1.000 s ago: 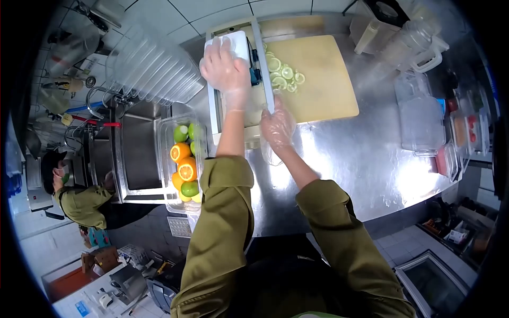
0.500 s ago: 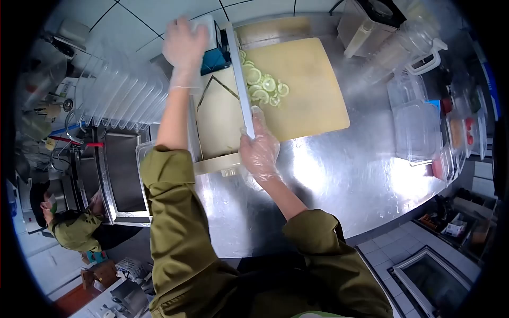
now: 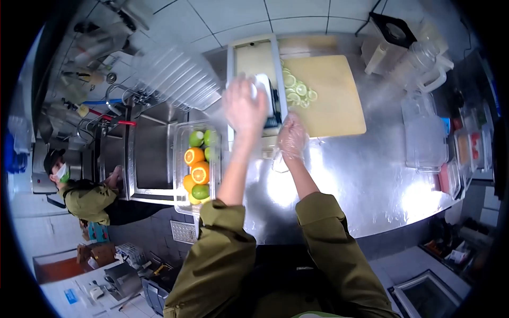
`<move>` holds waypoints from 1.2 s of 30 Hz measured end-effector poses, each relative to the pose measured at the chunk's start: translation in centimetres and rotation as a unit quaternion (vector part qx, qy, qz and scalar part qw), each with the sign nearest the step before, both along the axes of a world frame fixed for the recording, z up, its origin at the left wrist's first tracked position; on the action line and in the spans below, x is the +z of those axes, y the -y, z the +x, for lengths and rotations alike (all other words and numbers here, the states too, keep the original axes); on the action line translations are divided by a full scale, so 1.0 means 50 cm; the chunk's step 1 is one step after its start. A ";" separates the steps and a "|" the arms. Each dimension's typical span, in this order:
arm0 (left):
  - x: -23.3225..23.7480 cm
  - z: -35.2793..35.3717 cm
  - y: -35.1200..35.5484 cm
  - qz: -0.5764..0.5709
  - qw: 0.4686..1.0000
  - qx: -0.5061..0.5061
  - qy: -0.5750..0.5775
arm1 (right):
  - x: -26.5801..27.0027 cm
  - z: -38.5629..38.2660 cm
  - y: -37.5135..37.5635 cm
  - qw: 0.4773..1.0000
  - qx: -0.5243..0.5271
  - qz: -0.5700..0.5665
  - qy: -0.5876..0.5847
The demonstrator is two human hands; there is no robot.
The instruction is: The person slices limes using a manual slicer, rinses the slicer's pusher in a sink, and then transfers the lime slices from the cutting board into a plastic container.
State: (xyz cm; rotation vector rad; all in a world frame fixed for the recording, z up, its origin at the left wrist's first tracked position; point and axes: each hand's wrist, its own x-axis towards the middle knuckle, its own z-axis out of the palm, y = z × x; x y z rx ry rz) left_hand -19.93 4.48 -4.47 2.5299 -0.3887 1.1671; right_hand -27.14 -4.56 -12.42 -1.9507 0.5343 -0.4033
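A slicer [image 3: 257, 55], long and cream-coloured with raised side rails, rests on the steel counter. My left hand [image 3: 244, 108], gloved and slightly blurred, grips the white and dark food holder [image 3: 265, 95] near the slicer's near end. What lies under the holder is hidden. My right hand [image 3: 292, 139], in a clear glove, closes around the near end of the slicer's right rail. Thin green-rimmed citrus slices [image 3: 299, 90] lie on the yellow cutting board [image 3: 336, 98], against the slicer's right side.
At the left, a clear container [image 3: 180, 159] holds limes and cut oranges [image 3: 200, 173]. Beyond it are a sink [image 3: 154, 153], stacked clear lids [image 3: 177, 71] and a person [image 3: 87, 199]. A blender jug [image 3: 427, 66] and clear tubs [image 3: 424, 135] stand to the right.
My left hand has drawn the food holder from the slicer's far end toward its near end. My right hand stays on the rail. The view has shifted, bringing the fruit container into sight.
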 end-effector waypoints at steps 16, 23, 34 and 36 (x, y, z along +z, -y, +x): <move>-0.030 0.347 0.051 0.007 0.993 0.032 0.116 | 0.010 -0.003 -0.009 0.999 -0.041 0.016 0.015; -0.023 0.365 0.048 0.021 0.997 0.000 0.079 | 0.025 0.001 0.000 0.998 -0.040 0.049 -0.003; 0.001 -0.060 0.004 0.019 1.000 -0.022 0.000 | -0.024 0.007 -0.002 0.999 -0.037 0.008 -0.028; 0.001 -0.052 0.001 0.024 1.000 -0.014 -0.007 | -0.007 0.005 -0.003 0.999 -0.042 -0.004 -0.026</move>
